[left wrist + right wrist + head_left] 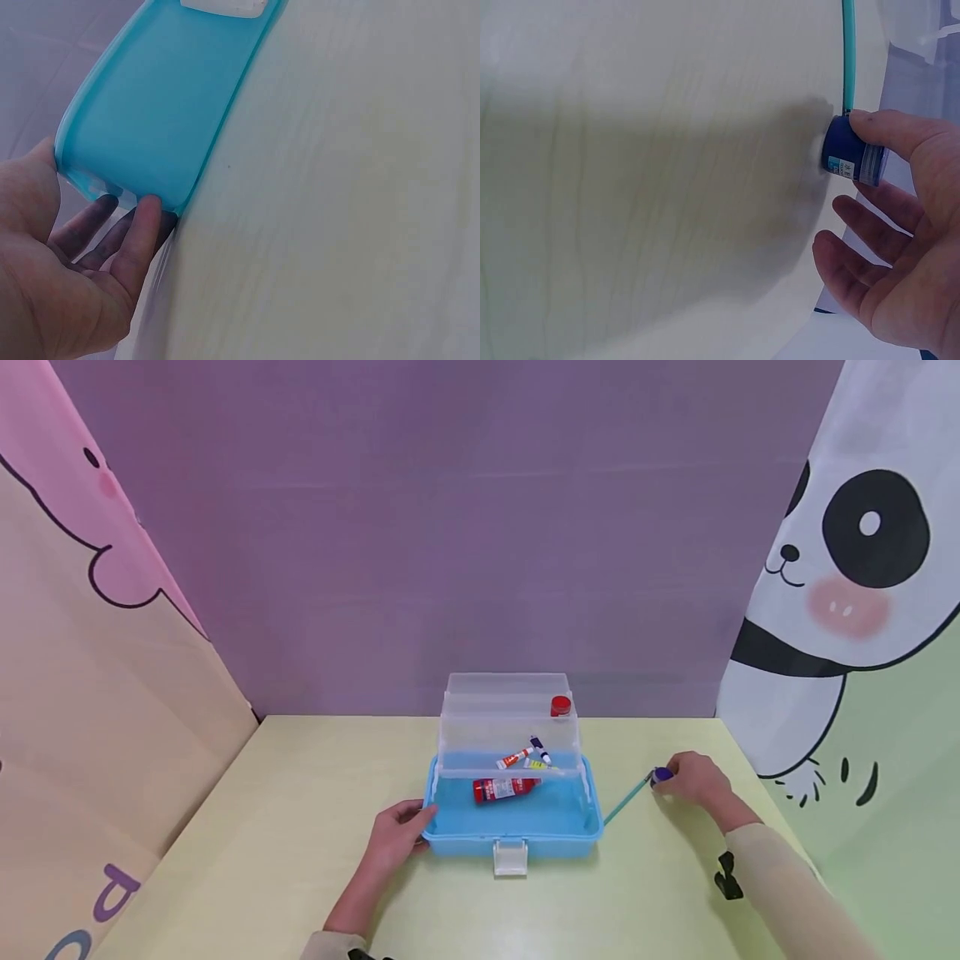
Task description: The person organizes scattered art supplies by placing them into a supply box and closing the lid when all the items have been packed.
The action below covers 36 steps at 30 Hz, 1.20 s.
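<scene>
A light-blue storage box (pixel 517 845) stands on the table with its clear tiered trays raised. My left hand (pixel 397 837) holds the box by its left side, the thumb at the rim and the fingers against the outer wall. Right of the box, my right hand (pixel 697 781) pinches a small dark-blue paint jar (pixel 842 146) between thumb and fingers, just over the tabletop. A thin teal stick (pixel 627 799) runs between the jar and the box's right side; the nature of its far end is hidden. Inside the box lies a red bottle (pixel 504 790).
Several small paint tubes (pixel 515 758) lie in the lower clear tray, and a red-lidded jar (pixel 561 706) sits in a higher one. A white latch (pixel 511 858) hangs at the box's front. The pale table (pixel 315 793) meets a purple backdrop (pixel 360 610) behind.
</scene>
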{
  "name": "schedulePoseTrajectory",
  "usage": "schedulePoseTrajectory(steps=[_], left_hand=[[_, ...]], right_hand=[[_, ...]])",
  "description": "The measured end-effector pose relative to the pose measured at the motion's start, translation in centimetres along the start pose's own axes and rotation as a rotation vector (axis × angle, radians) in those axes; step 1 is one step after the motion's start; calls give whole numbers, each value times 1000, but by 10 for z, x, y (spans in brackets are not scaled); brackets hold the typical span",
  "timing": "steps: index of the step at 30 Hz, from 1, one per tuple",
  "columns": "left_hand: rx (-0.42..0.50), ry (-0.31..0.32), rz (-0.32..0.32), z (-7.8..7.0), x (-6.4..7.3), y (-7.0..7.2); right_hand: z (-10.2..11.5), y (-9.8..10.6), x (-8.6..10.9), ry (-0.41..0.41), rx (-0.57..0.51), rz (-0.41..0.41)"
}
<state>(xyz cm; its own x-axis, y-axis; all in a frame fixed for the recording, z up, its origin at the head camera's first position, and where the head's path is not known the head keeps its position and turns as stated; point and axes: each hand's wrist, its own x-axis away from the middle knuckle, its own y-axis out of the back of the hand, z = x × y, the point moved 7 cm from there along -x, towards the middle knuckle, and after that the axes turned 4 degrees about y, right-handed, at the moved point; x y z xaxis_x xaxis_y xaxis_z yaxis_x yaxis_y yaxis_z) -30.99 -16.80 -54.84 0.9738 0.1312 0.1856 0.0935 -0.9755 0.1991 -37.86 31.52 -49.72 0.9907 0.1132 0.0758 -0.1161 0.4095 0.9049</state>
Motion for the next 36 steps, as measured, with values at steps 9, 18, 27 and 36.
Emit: schedulePoseTrajectory(steps=[9,18,27,36], left_hand=[[11,2,2,4,-2,2],[5,2,9,4,-3,1],[22,0,5,4,0,0],[24,-14,12,4,0,-2]], right_hand=[[13,3,-2,-5,-3,-51],[32,18,-2,-17,6,-101],[49,26,-5,-16,5,-78],[71,38,-7,6,46,-72]])
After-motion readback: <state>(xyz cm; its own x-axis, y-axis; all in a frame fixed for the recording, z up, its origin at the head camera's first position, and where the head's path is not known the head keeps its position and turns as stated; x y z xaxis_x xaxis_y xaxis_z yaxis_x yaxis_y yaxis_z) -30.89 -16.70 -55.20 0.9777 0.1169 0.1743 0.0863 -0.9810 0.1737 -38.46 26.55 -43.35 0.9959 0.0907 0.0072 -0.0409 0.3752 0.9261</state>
